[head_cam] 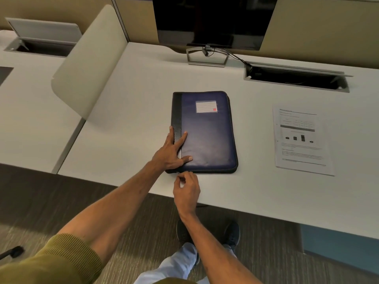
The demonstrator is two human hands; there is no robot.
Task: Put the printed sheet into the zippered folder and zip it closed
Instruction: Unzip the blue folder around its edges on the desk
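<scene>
Left hand (172, 154): flat, pressing folder (207, 136) near-left corner.
Right hand (186, 189): curled at zipper pull (178, 172); grip unclear.
Sheet (301, 140): right of folder, nearer right hand.

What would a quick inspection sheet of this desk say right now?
Surface: white desk.
Job's things: zippered folder closed, flat; printed sheet outside, apart to its right.
Clutter: nothing seen.
Grips: left hand flat on folder's near left corner; right hand curled at the zip on its near edge, hold unclear.
Cables: black cable from Dell monitor into open desk hatch.
Surroundings: divider panel, neighbouring desk, carpet.
</scene>
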